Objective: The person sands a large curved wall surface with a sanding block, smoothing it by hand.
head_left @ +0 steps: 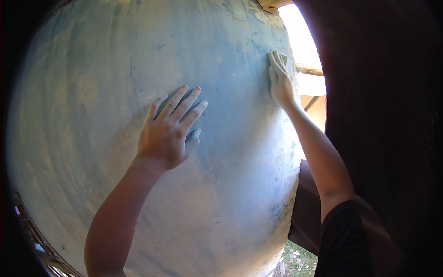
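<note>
A large pale wall [221,184] with blue-grey streaks and powdery patches fills most of the view and looks bowed outward. My left hand [170,129] rests against its middle, fingers spread and pointing up, with nothing in it. Whitish dust coats the fingers. Higher up, near the wall's right edge, my right hand [280,85] is pressed on the surface, dusty white as well. A small flat brownish piece [284,59], perhaps sandpaper, sticks out beside its fingertips. The rest of that piece is hidden under the fingers.
Beyond the wall's right edge are bright daylight and a horizontal wooden pole [310,70]. A wooden beam end [274,3] meets the wall's top. Littered grass [297,259] shows at the lower right, and a slatted frame [39,242] at the lower left. Darkness covers the far right.
</note>
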